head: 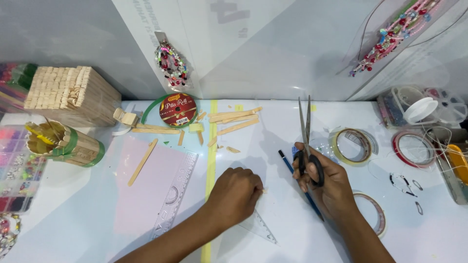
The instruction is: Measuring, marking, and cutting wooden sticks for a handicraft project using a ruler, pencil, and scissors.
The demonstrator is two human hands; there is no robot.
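My right hand grips black-handled scissors, blades nearly closed and pointing away from me. Under that hand lies a dark blue pencil. My left hand is curled on the white table, fingertips pinching a tiny wooden piece. It rests partly on a clear set square. Cut wooden craft sticks lie scattered further back near a yellow tape line.
A clear ruler and pink sheet lie left. A stick-built box, a stick cup, a green ribbon roll and bead trays stand at left. Tape rolls and string sit right.
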